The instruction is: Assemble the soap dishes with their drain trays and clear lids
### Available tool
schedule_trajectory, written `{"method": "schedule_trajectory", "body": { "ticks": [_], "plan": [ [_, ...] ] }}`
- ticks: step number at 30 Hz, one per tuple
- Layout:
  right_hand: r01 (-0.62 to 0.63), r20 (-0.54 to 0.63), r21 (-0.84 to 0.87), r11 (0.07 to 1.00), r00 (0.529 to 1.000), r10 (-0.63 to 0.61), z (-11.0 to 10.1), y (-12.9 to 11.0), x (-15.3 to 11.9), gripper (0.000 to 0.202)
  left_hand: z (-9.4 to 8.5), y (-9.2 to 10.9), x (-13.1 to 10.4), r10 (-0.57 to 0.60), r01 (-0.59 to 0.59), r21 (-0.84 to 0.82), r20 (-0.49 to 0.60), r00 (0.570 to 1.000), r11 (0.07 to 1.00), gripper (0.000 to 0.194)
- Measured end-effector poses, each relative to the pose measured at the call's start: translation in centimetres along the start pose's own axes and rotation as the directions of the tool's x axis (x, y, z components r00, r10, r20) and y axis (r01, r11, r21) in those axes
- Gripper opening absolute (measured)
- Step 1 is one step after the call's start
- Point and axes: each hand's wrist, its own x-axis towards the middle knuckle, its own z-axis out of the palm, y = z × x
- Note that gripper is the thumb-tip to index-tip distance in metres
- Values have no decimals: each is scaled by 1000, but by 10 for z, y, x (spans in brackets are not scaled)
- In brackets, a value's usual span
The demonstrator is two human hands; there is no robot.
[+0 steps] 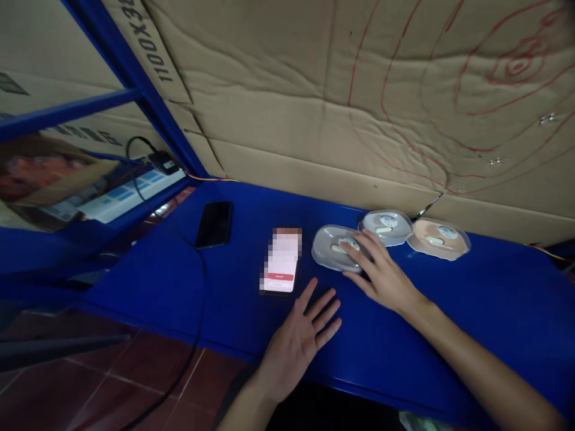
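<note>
My right hand [381, 272] reaches over the nearest clear-lidded oval container [330, 245], its fingers spread across the lid's right part and near edge. Palm up, with fingers apart and nothing in it, my left hand [300, 335] rests just below that container. A second, whitish container [393, 224] sits behind my right fingers, and a peach-coloured one [438, 242] stands to its right. Each lid shows a round label and a small white oblong piece. Left of the containers, a phone [283, 257] lies with its screen lit.
A dark phone [214, 224] lies at the left of the blue table [251, 209]. A black cable [200, 299] crosses the table's left side and hangs over its edge. Behind stands a cardboard sheet [278, 90] with red curves. At left, a shelf holds an open box [49, 191].
</note>
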Motion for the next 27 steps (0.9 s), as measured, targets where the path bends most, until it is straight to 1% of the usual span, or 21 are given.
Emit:
{"method": "schedule_trajectory", "body": {
  "ticks": [2, 4, 6, 8, 11, 15, 17, 19, 22, 25, 27],
  "plan": [
    [7, 54, -145, 989, 999, 1, 7, 13, 22, 58, -1, 0, -1, -13, 11, 35, 39, 999, 999, 68],
    [2, 96, -239, 971, 995, 22, 15, 20, 41, 59, -3, 0, -2, -22, 16, 70, 80, 997, 997, 66],
    [-18, 97, -274, 962, 994, 46, 20, 24, 54, 59, -4, 0, -2, -28, 17, 101, 108, 994, 995, 64],
    [-35, 91, -285, 958, 994, 63, 20, 30, 59, 60, -5, 0, -2, -34, 19, 126, 119, 992, 992, 61],
    [-65, 83, -293, 954, 992, 93, 7, 49, 52, 67, -5, 0, -1, -33, 14, 153, 119, 992, 988, 56],
    [-190, 33, -318, 929, 977, 211, -15, 84, 23, 72, 0, 0, 0, -47, 23, 207, 114, 992, 978, 50],
    [-227, 31, -334, 915, 967, 251, -19, 90, 8, 75, 2, 0, 0, -56, 29, 240, 106, 993, 970, 48],
    [-215, 67, -344, 914, 965, 252, -22, 82, -5, 83, 1, 0, 1, -56, 27, 270, 103, 993, 962, 48],
    [-149, 161, -308, 939, 965, 206, -29, 51, -21, 92, -1, -2, 0, -31, 3, 305, 87, 996, 952, 48],
    [-105, 264, -165, 981, 953, 146, -37, 18, -35, 92, -4, -6, -1, 25, -41, 363, 46, 999, 931, 47],
    [-142, 301, -48, 989, 942, 150, -39, 3, -43, 93, -5, -11, -2, 88, -89, 441, 22, 996, 893, 47]
  ]
}}
